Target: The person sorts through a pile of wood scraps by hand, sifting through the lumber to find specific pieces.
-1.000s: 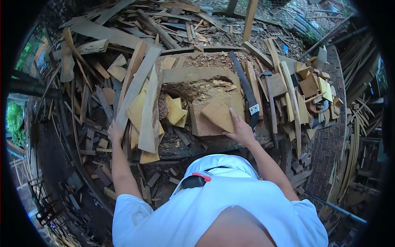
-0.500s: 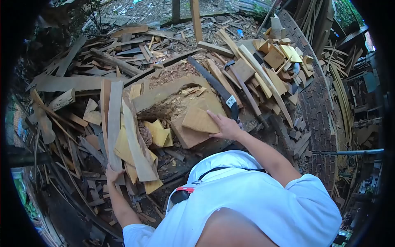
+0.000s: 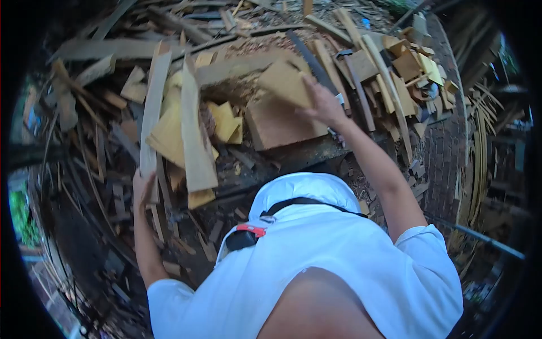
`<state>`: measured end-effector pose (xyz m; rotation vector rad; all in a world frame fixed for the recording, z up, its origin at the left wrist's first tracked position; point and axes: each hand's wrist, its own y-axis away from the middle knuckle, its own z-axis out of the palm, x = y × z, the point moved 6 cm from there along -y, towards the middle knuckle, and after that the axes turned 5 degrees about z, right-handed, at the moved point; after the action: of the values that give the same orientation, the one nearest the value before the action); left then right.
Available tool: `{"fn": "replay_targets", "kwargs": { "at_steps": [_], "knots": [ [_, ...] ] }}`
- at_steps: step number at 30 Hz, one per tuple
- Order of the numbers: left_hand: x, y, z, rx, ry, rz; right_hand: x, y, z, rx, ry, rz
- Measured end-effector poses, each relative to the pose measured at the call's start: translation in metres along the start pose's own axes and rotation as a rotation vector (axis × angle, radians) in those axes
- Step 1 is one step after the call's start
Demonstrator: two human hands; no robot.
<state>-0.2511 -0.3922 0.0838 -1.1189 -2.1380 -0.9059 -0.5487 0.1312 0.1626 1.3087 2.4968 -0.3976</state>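
Observation:
My left hand (image 3: 144, 189) is at the near end of a long, thin, pale plank (image 3: 153, 121), its fingers closed around the edge. Beside it, another pale board (image 3: 196, 135) leans over some yellowish wood pieces (image 3: 169, 133). My right hand (image 3: 324, 106) grips a flat, angular wood block (image 3: 284, 83) by its right edge. That block is tilted and slightly blurred, above a large squared wooden block (image 3: 285, 124) with a flat front face. The right fingertips are partly hidden behind the held block.
A blade-like dark tool (image 3: 316, 65) lies beyond my right hand. Cut wood pieces (image 3: 409, 65) are heaped at the right, beside a brick strip (image 3: 443, 150). Scrap planks (image 3: 93, 51) are piled at the left. Yellow offcuts (image 3: 226, 121) lie near the large block.
My right hand has raised and tilted the wood block off the large block. The left hand stays at the plank's end. The camera view has shifted, so the scene sits higher.

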Motion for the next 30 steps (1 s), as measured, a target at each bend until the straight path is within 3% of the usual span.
{"fn": "replay_targets", "kwargs": {
  "at_steps": [3,6,10,12,14,17,18,20,21,22,24,26,28,29,30],
  "knots": [
    [0.004,0.022,0.001,0.131,0.113,-0.089,0.003,-0.032,0.011,-0.126,0.153,0.140],
    [0.009,0.047,-0.005,0.258,0.026,0.014,0.013,-0.043,0.037,-0.290,0.334,0.142],
    [0.064,0.088,-0.003,0.362,0.055,0.099,-0.005,-0.042,0.030,-0.245,0.320,0.107],
    [0.089,0.104,-0.005,0.497,-0.115,0.151,-0.031,-0.037,0.009,-0.021,0.140,-0.130],
    [0.103,0.111,-0.005,0.590,-0.169,0.138,-0.058,-0.026,-0.007,-0.002,0.084,-0.199],
    [0.148,0.120,0.011,0.640,-0.153,0.126,-0.085,-0.002,-0.010,-0.246,-0.229,-0.293],
    [0.163,0.123,0.019,0.662,-0.099,0.206,-0.090,0.007,-0.012,-0.245,-0.237,-0.316],
    [0.200,0.136,0.045,0.682,-0.022,0.312,-0.100,0.029,-0.012,-0.429,-0.598,-0.300],
    [0.222,0.143,0.063,0.683,0.004,0.335,-0.100,0.039,-0.011,-0.607,-0.849,-0.196],
    [0.240,0.150,0.087,0.603,0.027,0.253,-0.104,0.047,-0.025,-0.617,-0.859,-0.225],
    [0.282,0.164,0.144,0.504,0.043,0.197,-0.107,0.064,-0.053,-0.753,-1.361,-0.079],
    [0.338,0.174,0.202,0.524,0.099,0.348,-0.094,0.082,-0.063,-0.705,-1.503,-0.044],
    [0.367,0.170,0.257,0.487,0.127,0.362,-0.066,0.089,-0.094,-0.398,-1.668,0.262],
    [0.376,0.165,0.274,0.531,0.142,0.414,-0.045,0.089,-0.106,-0.323,-1.540,0.216],
    [0.374,0.155,0.296,0.357,0.329,0.358,-0.021,0.085,-0.118,-0.244,-1.416,0.164]
  ]
}}
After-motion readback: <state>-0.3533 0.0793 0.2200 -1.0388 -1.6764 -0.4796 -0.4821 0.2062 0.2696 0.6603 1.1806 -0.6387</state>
